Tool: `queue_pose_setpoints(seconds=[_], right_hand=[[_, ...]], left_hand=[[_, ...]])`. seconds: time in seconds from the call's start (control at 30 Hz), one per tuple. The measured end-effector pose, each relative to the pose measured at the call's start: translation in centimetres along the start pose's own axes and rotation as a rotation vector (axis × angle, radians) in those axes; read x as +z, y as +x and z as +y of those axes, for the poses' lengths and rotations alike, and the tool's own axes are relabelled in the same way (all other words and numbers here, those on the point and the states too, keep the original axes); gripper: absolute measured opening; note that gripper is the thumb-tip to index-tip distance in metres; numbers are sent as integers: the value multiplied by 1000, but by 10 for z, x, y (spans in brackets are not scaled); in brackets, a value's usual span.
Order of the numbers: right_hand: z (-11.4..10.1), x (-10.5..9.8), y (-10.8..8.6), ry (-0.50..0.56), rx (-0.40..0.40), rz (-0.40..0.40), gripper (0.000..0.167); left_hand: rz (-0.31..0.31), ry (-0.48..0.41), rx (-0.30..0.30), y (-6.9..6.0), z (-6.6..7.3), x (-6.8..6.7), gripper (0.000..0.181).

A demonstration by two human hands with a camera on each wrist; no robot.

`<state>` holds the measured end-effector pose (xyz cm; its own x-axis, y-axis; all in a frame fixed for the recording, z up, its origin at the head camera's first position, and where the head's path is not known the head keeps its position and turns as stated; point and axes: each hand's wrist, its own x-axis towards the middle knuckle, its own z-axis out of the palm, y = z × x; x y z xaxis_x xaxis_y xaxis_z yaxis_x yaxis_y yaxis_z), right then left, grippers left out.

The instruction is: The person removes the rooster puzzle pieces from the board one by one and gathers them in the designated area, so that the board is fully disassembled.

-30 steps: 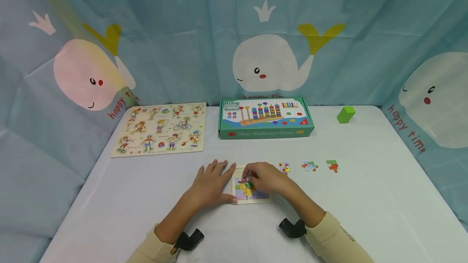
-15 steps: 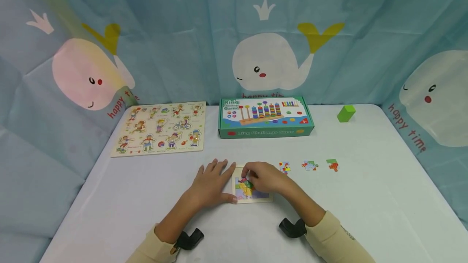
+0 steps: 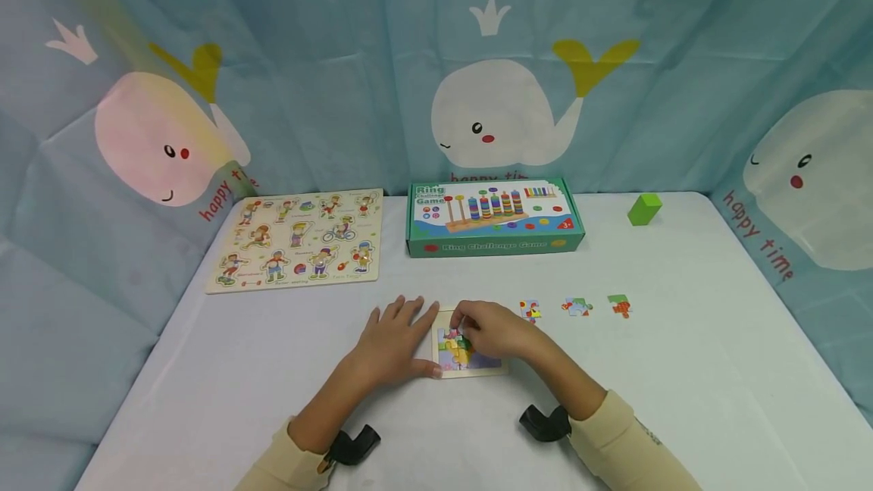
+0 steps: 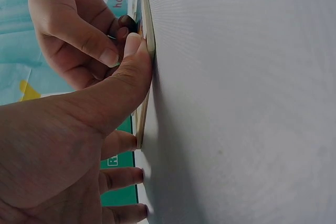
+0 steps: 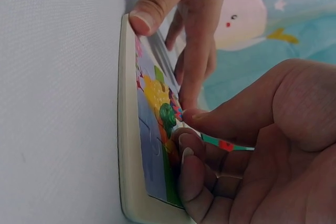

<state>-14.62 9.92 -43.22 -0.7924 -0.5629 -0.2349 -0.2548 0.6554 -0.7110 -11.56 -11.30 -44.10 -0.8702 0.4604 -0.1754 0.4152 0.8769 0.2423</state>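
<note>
- Puzzle tray (image 3: pixel 477 373) lies mid-surface (image 3: pixel 682 377), far game box (image 3: pixel 496 217) behind it.
- Left hand (image 3: pixel 392 347) spreads wide, thumb and forefinger at the tray's left edge, probably steadying it.
- Right hand (image 3: pixel 498 330) curls over the tray; cannot tell whether it pinches a piece.
- Three loose pieces (image 3: pixel 577 308) sit spaced at right, likely for easy reach.

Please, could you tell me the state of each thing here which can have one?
Puzzle board: flat, partly hidden
Three loose pieces: lying apart from each other
Left hand: fingers spread, thumb on puzzle board
Right hand: fingers curled over puzzle board; grip unclear
Green game box: closed
Figure board: lying flat
Green block: untouched
</note>
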Motion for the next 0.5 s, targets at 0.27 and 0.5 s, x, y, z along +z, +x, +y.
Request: queue_pose_setpoints(seconds=[0.27,0.5], right_hand=[[0,-1,0,14,-1,0,17],[-1,1,-1,5,-13,17,13]], left_hand=[[-3,0,-3,0,0,0,98],[-2,1,0,0,0,0,98]])
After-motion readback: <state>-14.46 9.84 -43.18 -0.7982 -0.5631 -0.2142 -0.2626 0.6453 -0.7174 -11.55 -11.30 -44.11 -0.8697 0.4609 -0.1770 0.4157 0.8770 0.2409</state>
